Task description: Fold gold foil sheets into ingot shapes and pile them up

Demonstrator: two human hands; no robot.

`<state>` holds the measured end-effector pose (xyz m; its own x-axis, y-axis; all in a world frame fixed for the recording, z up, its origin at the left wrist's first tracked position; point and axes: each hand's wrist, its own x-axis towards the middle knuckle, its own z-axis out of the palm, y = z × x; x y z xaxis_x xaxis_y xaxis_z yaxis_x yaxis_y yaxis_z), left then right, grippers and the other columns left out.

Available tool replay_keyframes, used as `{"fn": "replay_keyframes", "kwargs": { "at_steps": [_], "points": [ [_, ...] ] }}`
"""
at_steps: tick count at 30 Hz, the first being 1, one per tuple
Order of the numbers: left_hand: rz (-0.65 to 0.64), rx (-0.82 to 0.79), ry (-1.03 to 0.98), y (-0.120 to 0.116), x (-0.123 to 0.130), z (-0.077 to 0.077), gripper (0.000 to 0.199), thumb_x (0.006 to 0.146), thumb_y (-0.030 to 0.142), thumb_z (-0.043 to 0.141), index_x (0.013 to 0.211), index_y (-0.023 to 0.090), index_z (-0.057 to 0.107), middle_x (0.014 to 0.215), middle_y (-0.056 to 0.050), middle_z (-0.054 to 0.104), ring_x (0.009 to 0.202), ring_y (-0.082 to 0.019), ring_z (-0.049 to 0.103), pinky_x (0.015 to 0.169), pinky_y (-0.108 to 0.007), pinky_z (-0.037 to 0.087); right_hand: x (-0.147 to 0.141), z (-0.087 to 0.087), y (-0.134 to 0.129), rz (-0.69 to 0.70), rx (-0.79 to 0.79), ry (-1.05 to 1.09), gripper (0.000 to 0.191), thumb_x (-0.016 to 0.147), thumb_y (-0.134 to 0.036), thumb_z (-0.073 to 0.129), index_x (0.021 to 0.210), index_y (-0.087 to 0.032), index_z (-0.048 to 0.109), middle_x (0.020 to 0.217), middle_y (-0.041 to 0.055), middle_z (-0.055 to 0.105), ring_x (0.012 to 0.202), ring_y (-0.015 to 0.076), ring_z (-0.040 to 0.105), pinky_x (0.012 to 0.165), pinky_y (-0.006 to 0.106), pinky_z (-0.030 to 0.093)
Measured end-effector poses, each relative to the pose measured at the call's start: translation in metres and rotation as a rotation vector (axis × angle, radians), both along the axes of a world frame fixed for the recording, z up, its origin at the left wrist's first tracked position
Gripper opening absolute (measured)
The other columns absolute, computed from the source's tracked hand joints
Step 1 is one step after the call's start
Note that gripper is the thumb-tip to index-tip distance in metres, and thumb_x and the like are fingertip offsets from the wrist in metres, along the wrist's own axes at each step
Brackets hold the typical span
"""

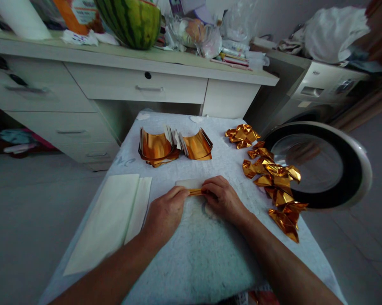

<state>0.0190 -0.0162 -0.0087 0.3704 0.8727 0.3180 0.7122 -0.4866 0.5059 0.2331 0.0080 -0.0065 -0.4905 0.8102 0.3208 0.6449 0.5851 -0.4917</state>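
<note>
Right now, left hand: the left hand has its grip pinched on the near-side left end of a narrow gold strip, thumb on top, the fingers beneath hidden from me.
Right hand: the right hand grasps the strip's other end with bunched fingers, so both grips share it.
Gold strip: held level between the hands, over the middle of the cloth-covered table; a pale flap shows just behind it, though I can't tell whether they are joined.
Curved stacks: a left stack and a right stack of gold sheets, beyond the hands.
Folded gold pieces: a loose heap along the right side, near the washer's swung-out door.
White sheets: lying flat, left of the left hand.
Likely trouble: uneven pressure from the two thumbs could skew the crease; tugging the ends apart might tear the thin sheet; a careless right elbow could nudge the outermost folded pieces over the edge.
</note>
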Motion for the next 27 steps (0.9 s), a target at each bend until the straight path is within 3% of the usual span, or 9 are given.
{"fn": "replay_keyframes", "kwargs": {
  "at_steps": [5,11,17,21,27],
  "points": [
    [-0.008,0.100,-0.097,0.002,-0.001,0.000,0.024,0.093,0.011,0.043,0.107,0.018,0.061,0.110,-0.007,0.068,0.101,-0.018,0.067,0.089,-0.033,0.056,0.000,0.002,-0.002,-0.036,0.014,0.048,0.021,0.078,-0.002,0.058,0.087,-0.019,0.062,0.096,0.0059,0.064,0.091,0.0206,0.055,0.081,0.034,0.045],
    [0.028,0.070,-0.097,0.002,0.001,0.001,0.021,0.089,0.010,0.050,0.107,0.020,0.056,0.126,-0.009,0.058,0.117,-0.022,0.058,0.100,-0.040,0.051,-0.005,0.006,-0.009,-0.013,0.063,0.061,0.029,0.070,0.002,0.053,0.088,-0.020,0.060,0.096,0.0055,0.061,0.092,0.0212,0.052,0.082,0.035,0.042],
    [0.005,0.024,-0.111,0.005,0.002,0.001,0.014,0.091,0.011,0.047,0.097,0.022,0.055,0.125,-0.008,0.055,0.116,-0.022,0.058,0.097,-0.040,0.052,-0.006,0.005,-0.012,-0.001,0.109,-0.026,0.019,0.081,-0.005,0.055,0.089,-0.021,0.063,0.106,0.0067,0.060,0.101,0.0223,0.050,0.086,0.037,0.040],
    [-0.005,-0.003,-0.108,0.007,0.001,0.001,0.014,0.091,0.011,0.045,0.093,0.021,0.055,0.119,-0.007,0.057,0.113,-0.022,0.058,0.097,-0.041,0.052,-0.008,0.002,-0.012,0.050,0.083,-0.061,0.018,0.085,-0.008,0.054,0.092,-0.021,0.064,0.099,0.0052,0.064,0.095,0.0209,0.050,0.086,0.037,0.039],
    [0.018,0.069,0.088,0.006,-0.003,0.003,0.016,0.086,0.008,0.050,0.089,0.019,0.061,0.123,-0.010,0.058,0.126,-0.034,0.044,0.106,-0.058,0.038,-0.010,0.005,-0.012,0.114,0.034,-0.143,0.014,0.092,-0.015,0.054,0.092,-0.020,0.067,0.088,0.0042,0.065,0.088,0.0198,0.050,0.081,0.035,0.038]
  ]
}}
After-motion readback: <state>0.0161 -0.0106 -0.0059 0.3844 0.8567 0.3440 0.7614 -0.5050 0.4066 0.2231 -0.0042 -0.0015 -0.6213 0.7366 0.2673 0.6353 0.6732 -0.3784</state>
